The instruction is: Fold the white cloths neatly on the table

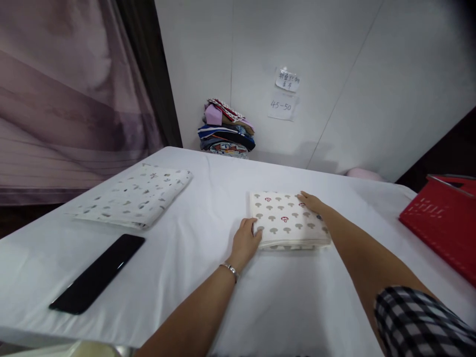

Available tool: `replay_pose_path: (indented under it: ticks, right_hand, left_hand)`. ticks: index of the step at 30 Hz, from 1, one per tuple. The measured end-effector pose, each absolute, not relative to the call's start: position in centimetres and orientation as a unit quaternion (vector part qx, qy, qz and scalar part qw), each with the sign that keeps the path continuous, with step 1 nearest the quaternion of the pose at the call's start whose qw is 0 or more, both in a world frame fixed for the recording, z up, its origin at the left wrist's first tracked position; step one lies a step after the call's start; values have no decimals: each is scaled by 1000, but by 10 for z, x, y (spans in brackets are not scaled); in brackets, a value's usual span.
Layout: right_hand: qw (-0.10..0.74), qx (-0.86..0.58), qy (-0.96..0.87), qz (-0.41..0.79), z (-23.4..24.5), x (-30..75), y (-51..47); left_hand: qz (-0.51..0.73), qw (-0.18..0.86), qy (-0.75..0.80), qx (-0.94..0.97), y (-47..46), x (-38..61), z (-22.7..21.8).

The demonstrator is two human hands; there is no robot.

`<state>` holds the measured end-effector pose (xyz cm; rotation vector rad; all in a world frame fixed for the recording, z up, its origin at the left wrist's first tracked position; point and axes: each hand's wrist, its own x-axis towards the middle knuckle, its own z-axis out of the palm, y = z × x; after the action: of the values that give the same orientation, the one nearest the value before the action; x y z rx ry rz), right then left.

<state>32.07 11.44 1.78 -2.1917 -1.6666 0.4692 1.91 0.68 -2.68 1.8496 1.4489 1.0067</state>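
Note:
A folded white cloth [284,225] with grey and red mushroom prints lies flat as a neat rectangle on the white-covered table [201,277]. My left hand [245,240] rests against its left edge, with thumb and fingers apart and the tips just touching the cloth. Across its far right corner lies my right hand [311,202], fingers stretched out over the fabric. The right thumb cannot be made out clearly. Several layers show along the cloth's near edge.
Another folded cloth [139,193] with small grey prints and a black glossy slab [100,272] lie to the left. A red bag [442,218] stands at the right edge. Behind the table are a fabric stack [226,134] and a wall [327,64] with paper notes. A curtain [70,99] hangs at left.

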Motion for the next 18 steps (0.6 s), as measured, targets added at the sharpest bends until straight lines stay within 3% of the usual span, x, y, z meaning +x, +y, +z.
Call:
replay_pose_path:
  ticks: [9, 18]
  right_hand:
    - [224, -797, -523, 204, 1, 329, 32]
    - [219, -825, -486, 189, 4, 323, 23]
  left_hand:
    - [405, 295, 530, 684, 9, 19, -30]
    - [430, 318, 525, 663, 15, 20, -34]
